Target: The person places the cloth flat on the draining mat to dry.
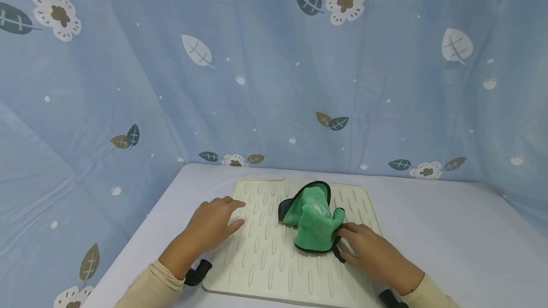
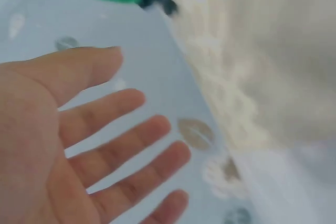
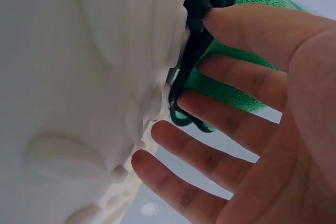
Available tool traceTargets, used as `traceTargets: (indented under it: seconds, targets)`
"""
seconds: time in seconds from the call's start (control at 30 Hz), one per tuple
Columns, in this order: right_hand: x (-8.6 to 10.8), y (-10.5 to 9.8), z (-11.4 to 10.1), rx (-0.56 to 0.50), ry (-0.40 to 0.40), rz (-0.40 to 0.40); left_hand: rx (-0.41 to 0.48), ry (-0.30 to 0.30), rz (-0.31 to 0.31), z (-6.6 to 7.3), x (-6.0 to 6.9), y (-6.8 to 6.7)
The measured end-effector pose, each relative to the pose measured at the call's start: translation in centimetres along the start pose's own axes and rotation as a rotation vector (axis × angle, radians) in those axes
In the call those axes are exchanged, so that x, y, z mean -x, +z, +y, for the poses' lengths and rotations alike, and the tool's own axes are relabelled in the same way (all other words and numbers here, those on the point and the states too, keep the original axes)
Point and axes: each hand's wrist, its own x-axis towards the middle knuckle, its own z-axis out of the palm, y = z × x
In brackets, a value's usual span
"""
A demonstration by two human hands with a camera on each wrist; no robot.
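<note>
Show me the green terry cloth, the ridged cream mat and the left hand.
Green terry cloth point(image 1: 316, 228): head view, middle of its crumpled body.
Ridged cream mat point(image 1: 259, 260): head view, bare surface.
Left hand point(image 1: 210, 225): head view, its back.

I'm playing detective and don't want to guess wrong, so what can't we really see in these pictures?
- Head view: the part of the cream mat beneath the green cloth; the cloth covers it.
- Head view: the mat's near right corner; the bottom edge cuts it off.
- Left wrist view: most of the cloth; the top edge cuts it off, and the rest is blurred.
- Right wrist view: part of the cloth, behind the right hand.
</note>
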Motion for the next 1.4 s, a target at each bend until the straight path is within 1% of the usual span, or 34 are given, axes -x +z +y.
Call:
traceTargets:
  seconds: [0.07,0.13,0.27,0.4,0.63,0.73,0.83,0.97,1.2,1.4]
  targets:
    - [0.1,0.0,0.0,0.01,-0.002,0.009,0.034,0.049,0.024,1.4,-0.1,-0.5]
    - [0.1,0.0,0.1,0.019,-0.008,0.024,0.063,0.095,0.028,2.8,-0.3,-0.6]
    - [0.0,0.1,0.1,0.03,-0.029,0.051,0.088,0.174,-0.005,5.0,-0.8,-0.4]
    - [0.1,0.2,0.2,0.027,-0.033,0.041,0.08,0.23,-0.059,6.6,-1.4,0.3]
    - [0.1,0.2,0.2,0.023,-0.039,0.048,0.079,0.278,-0.121,8.6,-2.1,2.1]
    - [0.1,0.2,0.2,0.021,-0.04,0.047,0.071,0.283,-0.147,9.2,-2.2,2.7]
    - [0.1,0.3,0.2,0.032,-0.052,0.053,0.054,0.286,-0.148,9.5,-2.2,3.1]
    - [0.1,0.3,0.1,0.045,-0.064,0.066,0.041,0.296,-0.12,9.5,-2.2,3.3]
    - [0.0,0.3,-0.1,0.049,-0.045,0.047,0.032,0.313,-0.072,9.5,-2.3,4.0]
    - [0.0,0.2,-0.4,0.058,-0.033,0.039,0.037,0.306,-0.083,9.6,-2.4,4.1]
